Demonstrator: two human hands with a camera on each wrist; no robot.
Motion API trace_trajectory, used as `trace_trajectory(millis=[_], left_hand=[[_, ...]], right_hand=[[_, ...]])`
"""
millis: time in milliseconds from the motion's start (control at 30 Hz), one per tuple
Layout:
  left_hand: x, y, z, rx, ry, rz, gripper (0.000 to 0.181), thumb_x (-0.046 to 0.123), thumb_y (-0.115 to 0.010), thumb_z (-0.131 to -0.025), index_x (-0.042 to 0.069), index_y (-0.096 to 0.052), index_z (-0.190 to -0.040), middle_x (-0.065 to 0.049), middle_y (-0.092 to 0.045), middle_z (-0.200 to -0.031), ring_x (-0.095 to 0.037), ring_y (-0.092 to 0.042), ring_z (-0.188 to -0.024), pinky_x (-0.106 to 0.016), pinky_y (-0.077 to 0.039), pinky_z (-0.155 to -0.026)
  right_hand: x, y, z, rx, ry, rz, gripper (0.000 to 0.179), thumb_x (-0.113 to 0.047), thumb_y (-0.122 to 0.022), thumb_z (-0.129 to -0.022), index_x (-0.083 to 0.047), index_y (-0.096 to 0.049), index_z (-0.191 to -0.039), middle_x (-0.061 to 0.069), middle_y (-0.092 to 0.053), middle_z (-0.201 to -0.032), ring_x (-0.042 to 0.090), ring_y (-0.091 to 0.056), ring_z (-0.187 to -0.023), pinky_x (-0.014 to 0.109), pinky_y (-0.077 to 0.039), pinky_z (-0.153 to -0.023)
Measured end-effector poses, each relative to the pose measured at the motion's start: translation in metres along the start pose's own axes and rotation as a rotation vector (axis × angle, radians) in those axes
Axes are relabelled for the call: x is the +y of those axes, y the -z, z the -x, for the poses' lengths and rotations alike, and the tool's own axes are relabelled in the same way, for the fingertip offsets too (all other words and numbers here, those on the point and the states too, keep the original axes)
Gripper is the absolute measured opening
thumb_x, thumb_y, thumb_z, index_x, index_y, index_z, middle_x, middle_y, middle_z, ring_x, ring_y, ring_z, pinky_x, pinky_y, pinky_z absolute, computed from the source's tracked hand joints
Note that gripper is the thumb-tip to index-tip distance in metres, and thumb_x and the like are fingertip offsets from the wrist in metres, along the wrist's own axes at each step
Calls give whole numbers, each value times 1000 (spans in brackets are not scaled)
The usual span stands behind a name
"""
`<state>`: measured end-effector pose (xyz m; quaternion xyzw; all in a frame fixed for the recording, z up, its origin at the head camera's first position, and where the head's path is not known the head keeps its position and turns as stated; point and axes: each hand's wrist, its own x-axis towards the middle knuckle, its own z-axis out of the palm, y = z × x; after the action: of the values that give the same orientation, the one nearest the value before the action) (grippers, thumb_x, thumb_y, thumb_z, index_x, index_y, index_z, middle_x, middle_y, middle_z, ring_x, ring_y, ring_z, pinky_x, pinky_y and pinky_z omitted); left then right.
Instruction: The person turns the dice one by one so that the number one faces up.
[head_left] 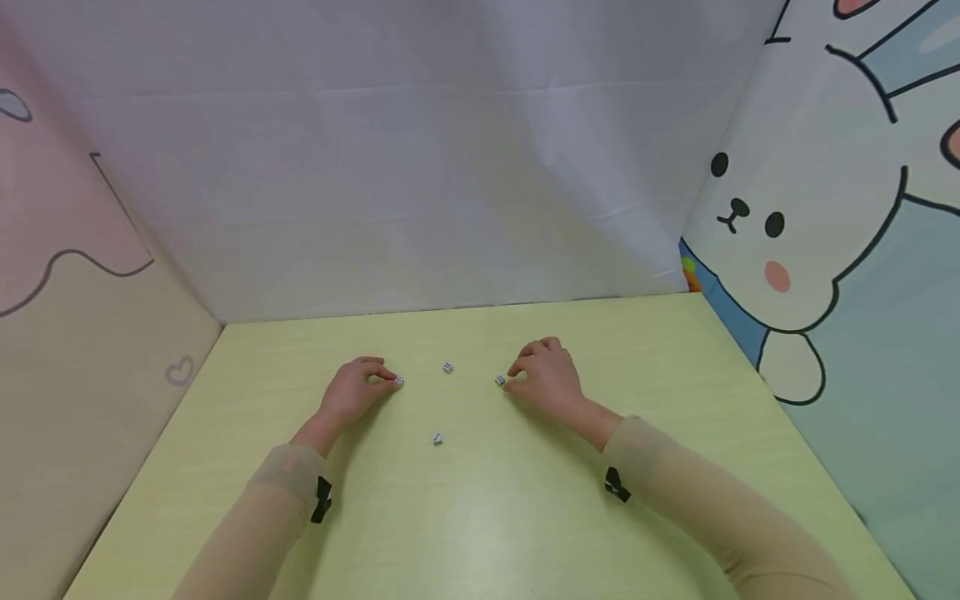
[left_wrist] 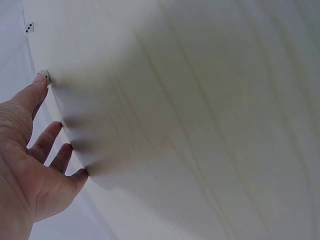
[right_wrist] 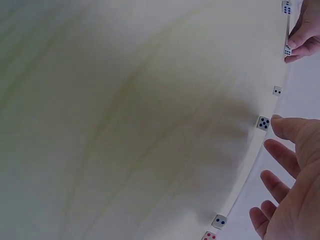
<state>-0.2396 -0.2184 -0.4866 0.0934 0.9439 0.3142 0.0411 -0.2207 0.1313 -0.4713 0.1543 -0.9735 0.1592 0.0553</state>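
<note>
On the left of the table, my left hand (head_left: 356, 392) pinches a small white die (head_left: 399, 381) between thumb and finger. In the left wrist view, the thumb covers part of this die (left_wrist: 45, 76). My right hand (head_left: 551, 379) has its fingers spread and loosely bent, with the thumb tip right beside another white die (right_wrist: 263, 123) that shows five dots. Whether the thumb touches it, I cannot tell. Between the hands lies a die (head_left: 447, 367), and nearer to me sits one more die (head_left: 437, 438).
The right wrist view also shows a die with blue dots (right_wrist: 219, 221) and a red-dotted die (right_wrist: 209, 235), cut by the frame edge, below the right fingers. A pale wood-grain table (head_left: 480, 517) meets a white back curtain (head_left: 450, 208) and printed side walls.
</note>
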Motion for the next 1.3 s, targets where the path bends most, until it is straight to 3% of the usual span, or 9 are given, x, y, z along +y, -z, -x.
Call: trace_trajectory(millis=[200,333,900,1100,1300], left_hand=[[0,-1,0,10,-5,-14,19,25,-74,-97,8,-78,-104,-22,-54,-146,-48,-40,-140,-62,-32,-115],[0,-1,0,8,-5,-13,20,26,-74,-97,8,-78,-105,-22,-54,-146,-48,-40,-140,-62,-32,-115],[1,-2,-1,3,12,-16,22,28,-74,-97,8,-78,-106,-21,-53,-147,-47,-39,-141,-61,-32,-116],[1,-2,-1,5,2,-14,21,27,-74,-97,8,-78,-106,-22,-53,-147,-47,-39,-141,-61,-32,-116],[1,-1,0,7,-1,-19,21,25,-73,-97,7,-78,-106,-22,-53,-147,-48,-39,-141,-61,-32,-115]], right_hand=[[-1,-8,-7,11,-23,14,25,-48,-78,-88,-23,-81,-91,5,-65,-118,35,-45,-124,59,-44,-101],[-2,-12,-10,16,-12,38,27,-49,-78,-87,-23,-80,-89,5,-65,-119,35,-45,-125,57,-43,-101],[-2,-16,-10,40,8,24,16,-40,-78,-90,-24,-82,-89,5,-65,-121,35,-46,-125,54,-43,-101],[1,-9,-10,39,0,-13,16,-38,-76,-92,-24,-82,-91,5,-63,-124,35,-44,-128,56,-40,-104],[4,11,-7,65,9,-52,15,-38,-78,-91,-23,-81,-92,5,-63,-127,34,-41,-130,53,-38,-108]])
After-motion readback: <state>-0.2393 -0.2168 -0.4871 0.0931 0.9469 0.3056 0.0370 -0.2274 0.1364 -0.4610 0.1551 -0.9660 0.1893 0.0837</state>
